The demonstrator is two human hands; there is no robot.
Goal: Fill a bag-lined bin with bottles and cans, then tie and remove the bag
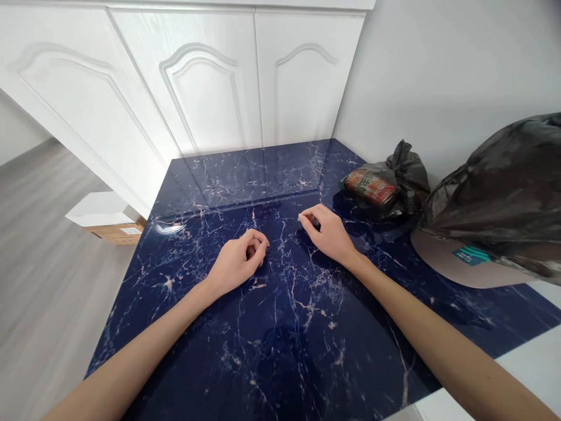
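Over the middle of a dark blue marble-patterned tabletop (280, 339), my left hand (239, 260) is closed, its fingers curled in toward the thumb. A dark gap shows inside the curl; whether it holds anything is hidden. To its right and slightly farther off, my right hand (326, 231) is also closed, thumb and fingertips brought together. A small dark spot shows between its fingers, too small to name. The hands are apart from each other.
White cabinet doors (210, 88) stand at the far edge. On the right are a tied black plastic bag (407, 175) with a red package (372, 186) showing through, a larger black bag (504, 181) and a cap brim (442, 257). A cardboard box (118, 233) sits on the floor at left.
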